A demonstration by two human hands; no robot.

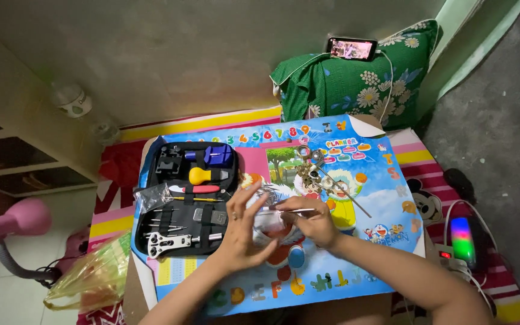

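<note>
Hands: left hand (245, 232) cupped, fingers half curled around a small pale object (267, 220), too blurred to identify; right hand (314, 221) pinched narrow on a thin metal tool (287, 210), likely tweezers, its tip over that object.
Held piece: between both palms, just above the colourful cartoon play mat (356, 265).
Left of the hands: open black zip case of watch-repair tools (186, 201), touching distance from the left wrist; yellow-handled tool (203, 176) and red-handled screwdriver (200, 189) strapped inside.
Beyond the right hand: heap of small metal parts (317, 171), near the fingertips.
Far side: phone (351, 48) propped on a green floral pillow (362, 84).
Risk: in judgement, a slip of the pinched tool could flick the small piece away, where it could be lost against the busy print; a sweeping right forearm could scatter the loose metal heap.
</note>
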